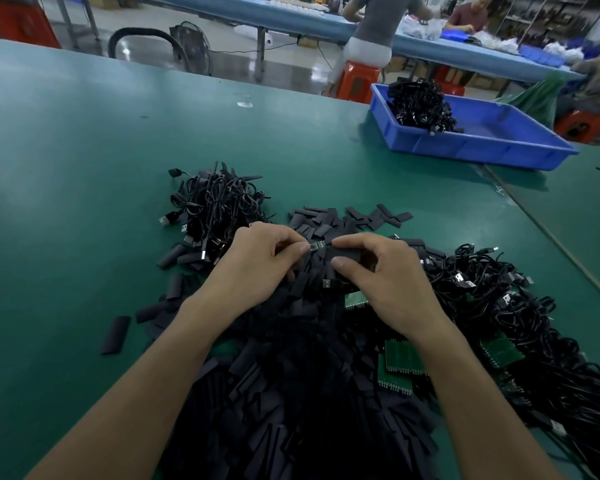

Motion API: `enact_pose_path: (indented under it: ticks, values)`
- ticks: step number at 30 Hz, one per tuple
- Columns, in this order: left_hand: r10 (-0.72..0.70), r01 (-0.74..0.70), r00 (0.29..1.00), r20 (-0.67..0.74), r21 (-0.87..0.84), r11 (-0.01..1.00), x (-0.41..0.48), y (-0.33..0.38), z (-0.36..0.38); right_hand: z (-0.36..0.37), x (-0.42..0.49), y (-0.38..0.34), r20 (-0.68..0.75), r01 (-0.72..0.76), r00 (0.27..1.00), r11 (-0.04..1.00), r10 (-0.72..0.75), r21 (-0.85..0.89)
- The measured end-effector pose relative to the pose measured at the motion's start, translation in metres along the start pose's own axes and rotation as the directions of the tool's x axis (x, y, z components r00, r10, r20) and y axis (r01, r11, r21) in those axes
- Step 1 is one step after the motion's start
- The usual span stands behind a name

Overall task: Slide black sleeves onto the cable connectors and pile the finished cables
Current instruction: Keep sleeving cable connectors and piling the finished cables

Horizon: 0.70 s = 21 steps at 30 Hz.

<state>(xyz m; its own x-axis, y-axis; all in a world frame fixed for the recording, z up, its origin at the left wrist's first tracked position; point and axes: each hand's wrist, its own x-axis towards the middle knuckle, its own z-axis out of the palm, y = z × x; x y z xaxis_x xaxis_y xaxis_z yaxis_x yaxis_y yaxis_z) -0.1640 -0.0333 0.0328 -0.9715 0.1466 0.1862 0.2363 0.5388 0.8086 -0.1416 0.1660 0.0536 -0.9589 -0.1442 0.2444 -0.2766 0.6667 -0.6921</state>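
Pinching a small connector (pixel 315 246) at centre, the left hand (pixel 257 268) meets the right hand (pixel 381 278), which grips a black sleeve (pixel 347 253). Cable pile (pixel 215 206) at eleven o'clock; sleeve heap (pixel 291 393) cut off at six.

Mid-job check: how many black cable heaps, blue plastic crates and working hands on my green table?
Black cable heaps: 3 (left heap, right heap, crate heap)
Blue plastic crate: 1
Bare hands: 2 (left hand pinching metal connector, right hand gripping black sleeve)
Total: 6
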Motion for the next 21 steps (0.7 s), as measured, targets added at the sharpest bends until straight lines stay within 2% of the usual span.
enact_pose_path:
  ticks: [6,21]
  values:
    - [0.013,-0.010,0.999,0.031,-0.079,0.997,0.0003,0.0010,-0.0010,-0.0026,-0.0024,0.0019,-0.113,0.002,0.993,0.993,0.012,0.118]
    - [0.029,-0.019,0.998,0.057,-0.178,0.984,-0.0026,0.0076,0.0002,0.0004,-0.0068,0.0059,-0.182,0.041,0.983,0.990,-0.016,0.138]
